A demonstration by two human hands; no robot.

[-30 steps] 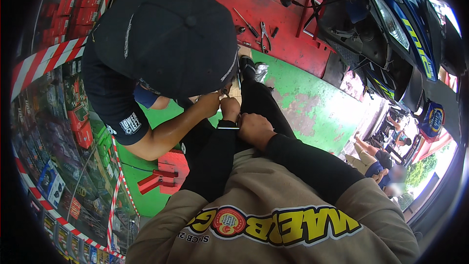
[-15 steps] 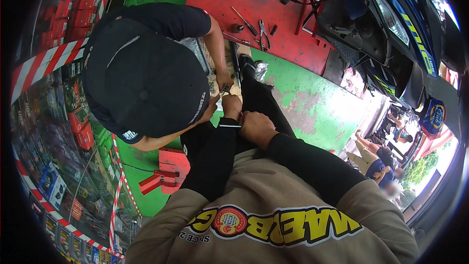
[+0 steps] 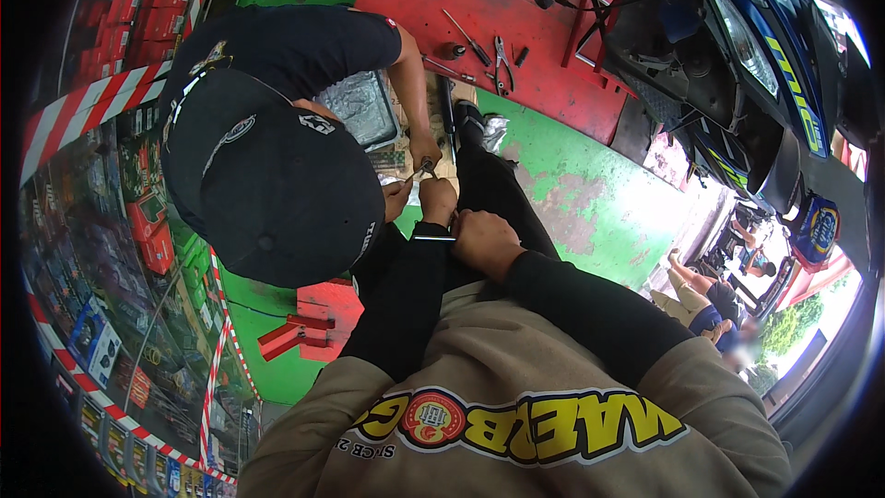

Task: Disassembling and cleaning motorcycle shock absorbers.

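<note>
a metal part (image 3: pixel 425 166) is just beyond the left hand (image 3: pixel 438 200); right hand (image 3: pixel 487 243) nearer (both curled, grips unclear)

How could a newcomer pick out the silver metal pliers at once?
Left of the blue motorcycle, find the scuffed red platform. Near its lower edge, a long dark-handled screwdriver and a short black rod flank the silver pliers, which alone have two splayed handles.
</note>
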